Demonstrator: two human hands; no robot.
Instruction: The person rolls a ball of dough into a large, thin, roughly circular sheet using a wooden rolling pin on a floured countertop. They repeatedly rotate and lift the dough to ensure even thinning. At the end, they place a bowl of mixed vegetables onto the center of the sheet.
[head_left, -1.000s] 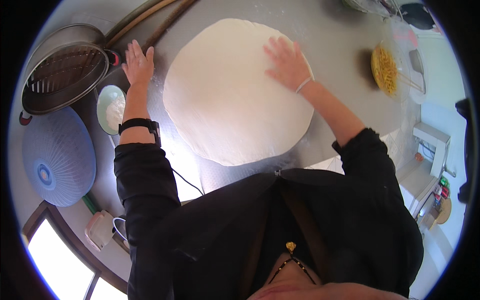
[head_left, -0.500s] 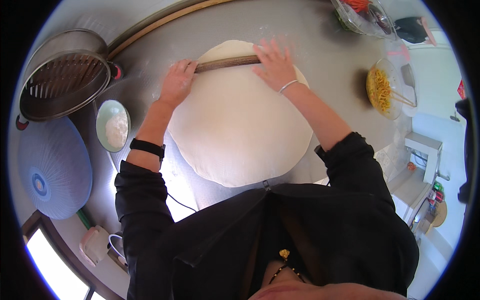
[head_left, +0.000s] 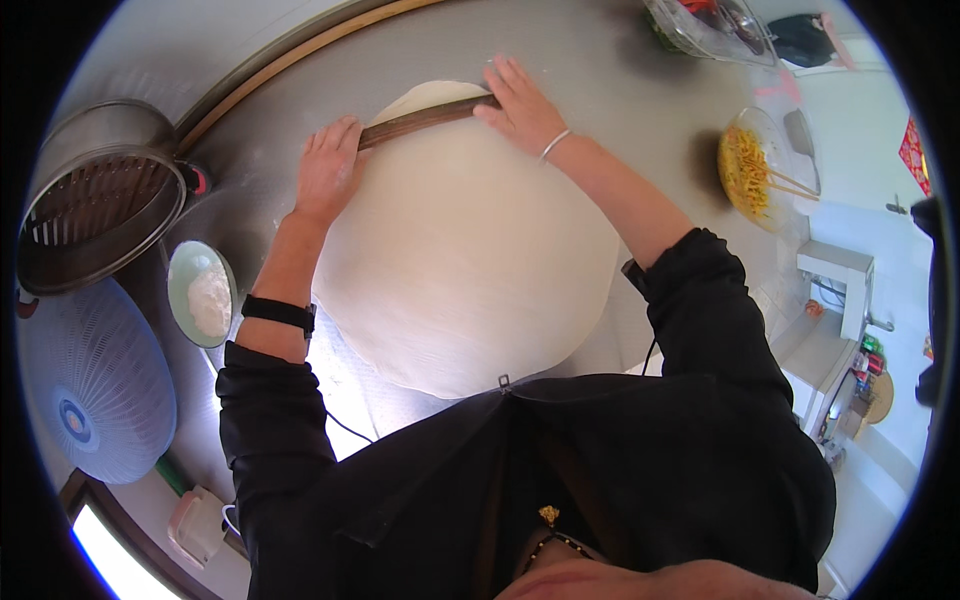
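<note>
A large round sheet of thin pale dough (head_left: 465,270) lies spread on the metal worktop. Across its far edge runs a dark wooden rolling pin (head_left: 425,120), tilted with its right end farther away. My left hand (head_left: 328,170) covers and holds the pin's left end, fingers close together and pointing away from me. Over the right end, my right hand (head_left: 522,108) bears down with its palm, thumb near the dough and fingers reaching past the pin. Both pin ends are hidden under my hands.
A pale green bowl of white flour (head_left: 208,293) stands left of the dough. Beyond it are a metal steamer pot (head_left: 110,200) and a blue mesh cover (head_left: 110,385). To the right sits a glass bowl of yellow shredded food (head_left: 745,170) with chopsticks; a clear container (head_left: 705,30) lies farther back.
My view has shifted, so most things appear farther left. The rolling pin is tilted more, its left end nearer me. My right hand's fingers are closer together than before.
</note>
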